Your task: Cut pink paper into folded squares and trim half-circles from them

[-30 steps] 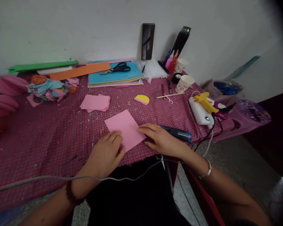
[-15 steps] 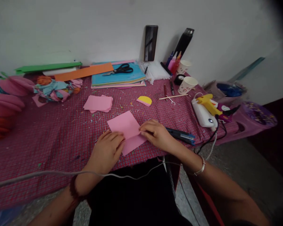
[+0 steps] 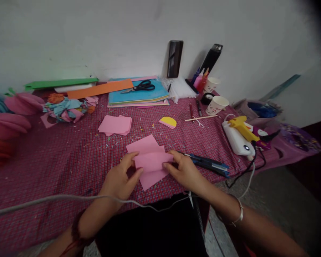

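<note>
Between my two hands is a pink sheet of paper (image 3: pixel 151 162), held at its left and right edges above more pink paper (image 3: pixel 142 143) on the table. My left hand (image 3: pixel 121 175) pinches the left edge, thumb below and fingers above. On the opposite edge, my right hand (image 3: pixel 183 169) grips with thumb and fingers. A stapler (image 3: pixel 210 164) lies beside the right hand. Beyond the hands sit a stack of pink paper pieces (image 3: pixel 115 125) and a yellow and pink half-round paper piece (image 3: pixel 168 122).
Scissors (image 3: pixel 143 86) rest on stacked coloured sheets (image 3: pixel 139 96) by the wall. Paper cups (image 3: pixel 216 105), a yellow glue gun (image 3: pixel 243 127) and a white power bank (image 3: pixel 237 139) stand right. Crumpled scraps (image 3: pixel 65 109) lie left. A pale cable (image 3: pixel 69 198) crosses in front.
The hands have lifted a pink sheet's edges, and it now shows above the other pink paper. The left hand has gone from lying flat to pinching. The view has shifted slightly.
</note>
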Action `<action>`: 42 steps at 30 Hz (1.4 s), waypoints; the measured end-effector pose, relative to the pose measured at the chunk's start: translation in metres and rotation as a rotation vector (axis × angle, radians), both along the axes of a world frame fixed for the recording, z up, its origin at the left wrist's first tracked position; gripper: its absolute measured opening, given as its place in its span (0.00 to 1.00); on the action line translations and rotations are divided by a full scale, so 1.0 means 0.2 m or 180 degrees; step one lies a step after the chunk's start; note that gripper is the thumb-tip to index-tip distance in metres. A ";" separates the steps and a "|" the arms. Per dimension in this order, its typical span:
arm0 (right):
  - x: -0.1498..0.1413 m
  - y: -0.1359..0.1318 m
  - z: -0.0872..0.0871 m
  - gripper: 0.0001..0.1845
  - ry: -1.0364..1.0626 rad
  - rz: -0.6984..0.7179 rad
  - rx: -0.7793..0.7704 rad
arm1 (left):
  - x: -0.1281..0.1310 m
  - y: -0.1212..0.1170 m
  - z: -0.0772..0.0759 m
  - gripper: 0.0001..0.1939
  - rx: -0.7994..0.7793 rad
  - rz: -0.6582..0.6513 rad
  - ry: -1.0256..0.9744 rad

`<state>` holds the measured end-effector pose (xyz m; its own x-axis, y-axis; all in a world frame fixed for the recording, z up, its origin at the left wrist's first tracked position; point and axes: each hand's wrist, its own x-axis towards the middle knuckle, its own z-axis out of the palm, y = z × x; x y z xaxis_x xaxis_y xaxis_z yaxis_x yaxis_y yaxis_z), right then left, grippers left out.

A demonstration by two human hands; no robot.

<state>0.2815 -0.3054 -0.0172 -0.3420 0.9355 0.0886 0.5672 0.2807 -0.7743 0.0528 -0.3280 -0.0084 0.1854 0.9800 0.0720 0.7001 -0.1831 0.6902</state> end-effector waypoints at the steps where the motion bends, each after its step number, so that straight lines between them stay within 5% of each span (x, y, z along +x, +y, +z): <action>1: -0.01 0.00 -0.01 0.07 0.0148 -0.0150 -0.0095 | 0.00 0.02 0.01 0.26 -0.0106 0.0016 -0.0109; 4: -0.04 0.00 -0.04 0.25 0.0308 -0.0430 -0.0231 | 0.00 0.08 0.01 0.30 -0.0271 -0.0090 -0.0197; 7: -0.04 -0.01 -0.04 0.34 0.0222 -0.0512 -0.0110 | -0.01 0.12 -0.01 0.21 -0.0127 -0.0409 -0.0079; 13: -0.01 -0.03 -0.02 0.06 0.0048 -0.0132 0.0261 | -0.02 0.13 -0.04 0.13 0.0001 -0.1079 0.0220; 25: -0.03 -0.01 -0.02 0.08 -0.0145 -0.0149 0.0185 | -0.11 0.07 -0.15 0.13 0.0643 -0.1073 0.0535; 42: -0.03 0.01 -0.05 0.08 -0.0310 -0.0097 0.0466 | -0.10 -0.01 -0.16 0.26 0.0862 -0.1317 0.1389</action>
<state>0.2746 -0.3025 -0.0266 -0.3273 0.9251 0.1924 0.6476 0.3678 -0.6673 0.0334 -0.3302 -0.0397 0.6109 0.7794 0.1391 0.7397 -0.6245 0.2507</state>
